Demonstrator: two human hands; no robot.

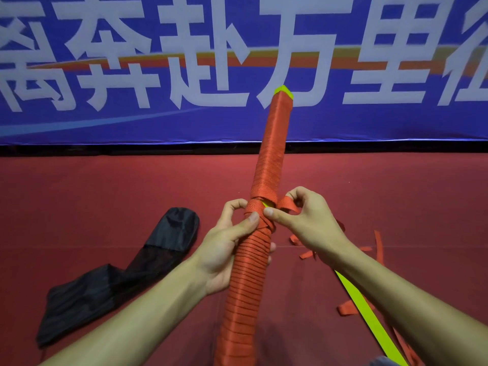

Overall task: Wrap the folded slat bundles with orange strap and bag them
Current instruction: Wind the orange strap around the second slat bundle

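Note:
A long slat bundle stands almost upright in the middle, wound nearly top to bottom in orange strap, with a yellow-green tip showing at its top. My left hand grips the bundle around its middle, thumb pressed on the crossing turns. My right hand pinches a loop of the orange strap at the bundle's right side, where a small yellow-green gap shows between turns. A black bag lies crumpled on the red floor to the left.
Loose orange strap trails over the red carpet on the right, beside a flat yellow-green slat running to the bottom right. A blue banner with large white characters hangs behind.

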